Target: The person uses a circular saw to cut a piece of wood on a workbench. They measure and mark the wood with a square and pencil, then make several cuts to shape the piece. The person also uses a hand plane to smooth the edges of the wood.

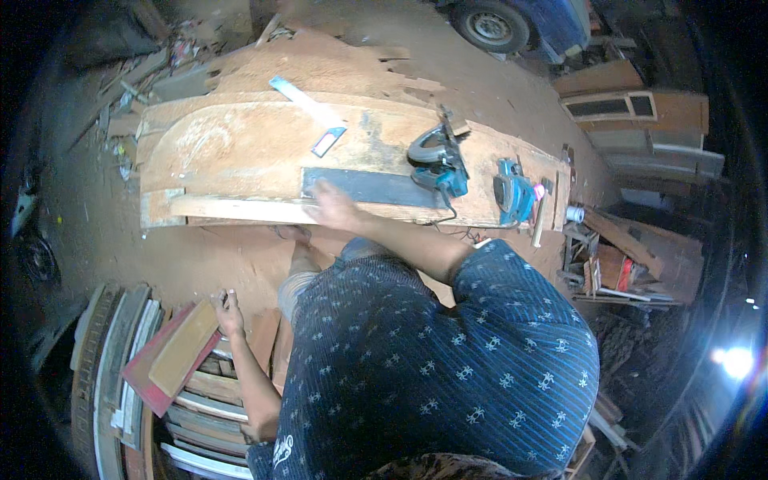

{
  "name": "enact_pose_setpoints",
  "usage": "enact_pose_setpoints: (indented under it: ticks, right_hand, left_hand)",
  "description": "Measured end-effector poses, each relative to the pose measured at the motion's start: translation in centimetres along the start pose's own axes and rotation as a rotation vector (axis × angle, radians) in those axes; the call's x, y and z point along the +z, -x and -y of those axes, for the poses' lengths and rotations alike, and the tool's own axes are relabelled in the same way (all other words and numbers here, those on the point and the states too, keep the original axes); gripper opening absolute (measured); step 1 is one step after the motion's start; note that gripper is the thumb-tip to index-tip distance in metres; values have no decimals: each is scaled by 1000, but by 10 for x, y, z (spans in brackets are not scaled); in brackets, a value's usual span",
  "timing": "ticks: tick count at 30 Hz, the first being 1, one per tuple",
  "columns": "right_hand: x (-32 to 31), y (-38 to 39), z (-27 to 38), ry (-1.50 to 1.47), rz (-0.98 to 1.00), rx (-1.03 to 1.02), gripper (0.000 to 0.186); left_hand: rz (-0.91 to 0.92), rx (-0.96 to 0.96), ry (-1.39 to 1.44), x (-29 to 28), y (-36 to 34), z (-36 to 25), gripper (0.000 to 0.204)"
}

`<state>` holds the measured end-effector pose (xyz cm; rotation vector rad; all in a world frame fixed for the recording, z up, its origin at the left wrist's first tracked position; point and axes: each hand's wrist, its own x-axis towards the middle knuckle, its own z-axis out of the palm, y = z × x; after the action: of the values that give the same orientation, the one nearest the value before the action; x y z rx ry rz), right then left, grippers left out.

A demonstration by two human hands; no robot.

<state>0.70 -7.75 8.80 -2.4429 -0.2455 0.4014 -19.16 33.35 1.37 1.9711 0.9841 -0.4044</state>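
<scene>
My right hand [333, 206] reaches over the near edge of the workbench [248, 164]. Slightly blurred, it rests with fingers and thumb apart at the left end of a flat dark board [370, 187], beside a pale wood strip [244, 210] along the bench edge. A teal circular saw [440, 164] stands at the dark board's right end. Low on the left, my left hand [230, 314] is open beside the end of a tan board [182, 346], which lies on a red board [148, 380]. Whether it touches the tan board I cannot tell.
A try square [308, 108] lies across the bench. Farther right are a teal power planer [514, 192] and a hammer [540, 220]. Stacked planks [104, 368] fill the lower left. More timber [632, 248] lies at right, and a blue vehicle [520, 28] stands beyond the bench.
</scene>
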Motion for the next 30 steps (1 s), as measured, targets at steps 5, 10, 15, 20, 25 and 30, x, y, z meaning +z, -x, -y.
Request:
enact_pose_setpoints:
  ticks: [5,10,15,20,25,30]
  right_hand:
    - [-113,51,-107,699,394,304,40]
    - [-131,35,-243,530,635,382,38]
    - [-98,36,-292,543,643,318,40]
    - [-167,92,-295,580,527,226,35]
    - [-191,125,-389,585,429,276,32]
    - [-276,209,-314,218,206,113,23]
  left_hand:
    - [47,171,-77,49,21,-12,50]
    - [144,53,86,139,96,-97,38]
    - [272,98,126,210,179,-149,39]
    - [265,3,199,228,211,-103,40]
    - [258,-111,135,238,221,-84,39]
    - [291,-102,-83,252,242,-71,44]
